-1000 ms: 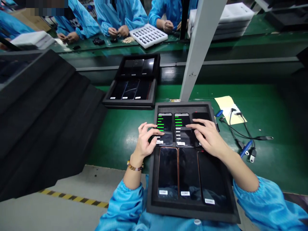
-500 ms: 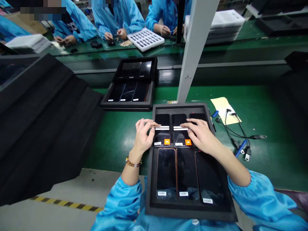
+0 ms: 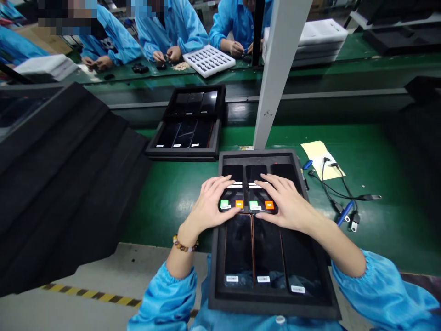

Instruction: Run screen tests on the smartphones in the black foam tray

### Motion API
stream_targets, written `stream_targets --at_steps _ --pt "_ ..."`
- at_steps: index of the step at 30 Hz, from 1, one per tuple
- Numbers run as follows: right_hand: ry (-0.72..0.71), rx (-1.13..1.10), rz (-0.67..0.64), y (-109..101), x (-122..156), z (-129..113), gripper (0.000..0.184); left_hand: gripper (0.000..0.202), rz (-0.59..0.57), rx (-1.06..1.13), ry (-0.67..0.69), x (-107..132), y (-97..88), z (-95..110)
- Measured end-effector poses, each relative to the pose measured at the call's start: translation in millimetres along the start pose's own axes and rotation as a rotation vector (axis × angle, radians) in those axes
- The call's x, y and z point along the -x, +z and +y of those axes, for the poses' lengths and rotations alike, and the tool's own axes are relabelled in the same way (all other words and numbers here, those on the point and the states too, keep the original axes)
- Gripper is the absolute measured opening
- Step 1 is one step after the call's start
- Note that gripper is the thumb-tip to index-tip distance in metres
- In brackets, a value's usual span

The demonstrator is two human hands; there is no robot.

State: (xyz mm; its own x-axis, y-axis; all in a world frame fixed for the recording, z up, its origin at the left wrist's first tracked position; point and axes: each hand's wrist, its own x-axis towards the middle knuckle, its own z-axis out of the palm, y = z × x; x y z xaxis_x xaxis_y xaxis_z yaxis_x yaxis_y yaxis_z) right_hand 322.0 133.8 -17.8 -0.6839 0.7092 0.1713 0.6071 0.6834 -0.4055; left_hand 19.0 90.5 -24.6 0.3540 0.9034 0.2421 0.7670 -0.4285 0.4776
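My left hand (image 3: 214, 204) lies over the upper left smartphone (image 3: 233, 195), fingers stretched across its screen and thumb by its lower edge. My right hand (image 3: 287, 204) spreads over the upper middle smartphone (image 3: 259, 196), its thumb near that phone's bottom. Both screens are lit, with white bars and green and orange squares. Neither hand grips anything. The phones lie in a black foam tray (image 3: 272, 307). A dark phone (image 3: 283, 170) at the upper right is partly covered by my right hand. Below are three dark-screened phones, including a lower left phone (image 3: 238, 248) with a white label.
Another black tray of phones (image 3: 186, 153) stands behind. Black foam trays (image 3: 86, 184) are stacked at left. A grey post (image 3: 275, 78) rises beyond my tray. Cables (image 3: 344, 195) and yellow paper (image 3: 312, 149) lie at right. Co-workers in blue sit across the bench.
Both hands have shifted down the two upper phones, with the thumbs now at their lower edges. Green squares have appeared on both screens beside the orange ones.
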Motion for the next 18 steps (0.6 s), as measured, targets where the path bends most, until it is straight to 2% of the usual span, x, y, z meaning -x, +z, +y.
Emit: stream_targets --at_steps 2,5,9,13,15,18 --pt "-0.041 0.046 -0.027 1.1 -1.6 -1.7 0.093 0.081 -0.083 -0.078 0.047 0.5 -2.9 3.4" --pt "-0.132 0.124 -0.061 -3.4 -8.9 -3.7 0.092 0.077 -0.138 -0.16 0.137 -3.0 -7.8 4.8" --pt "-0.338 0.267 -0.085 -11.8 -18.0 -8.4 0.072 0.059 -0.166 -0.232 0.306 -7.9 -14.2 3.3" --pt "-0.573 0.369 -0.008 -18.9 -22.6 -11.6 0.035 0.047 -0.164 -0.296 0.433 -8.3 -15.2 1.5" --pt "-0.629 0.386 0.073 -27.9 -26.2 -11.5 0.024 0.046 -0.151 -0.297 0.449 -7.7 -15.2 0.6" --pt "-0.624 0.39 0.165 -47.6 -34.3 -9.7 0.021 0.045 -0.14 -0.293 0.448 -6.7 -16.9 -0.2"
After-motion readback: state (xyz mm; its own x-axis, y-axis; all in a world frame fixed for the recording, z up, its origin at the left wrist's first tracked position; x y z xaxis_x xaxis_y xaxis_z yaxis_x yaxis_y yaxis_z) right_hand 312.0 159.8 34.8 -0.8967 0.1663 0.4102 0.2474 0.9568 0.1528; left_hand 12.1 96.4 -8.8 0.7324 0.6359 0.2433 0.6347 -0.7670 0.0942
